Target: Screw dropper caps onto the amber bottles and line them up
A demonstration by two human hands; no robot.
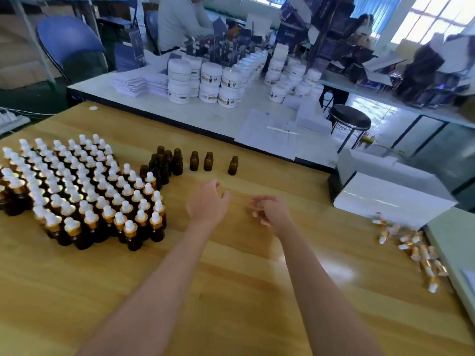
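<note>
A big block of amber bottles with white-and-gold dropper caps [84, 191] stands in rows on the left of the wooden table [231, 291]. Behind its right end sits a cluster of uncapped amber bottles [164, 163]. Three more uncapped bottles stand apart to the right of it, the farthest one [233, 165] alone. Loose dropper caps [411, 247] lie in a pile at the right edge. My left hand [208, 201] hovers mid-table, fingers loosely curled, holding nothing. My right hand [270, 209] is beside it with curled fingers; blur hides whether it pinches anything.
A white box [390, 199] stands at the right, behind the cap pile. A white table [154, 104] beyond carries stacked white jars [210, 83] and papers. A black stool [349, 119] and a seated person [180, 21] are farther back.
</note>
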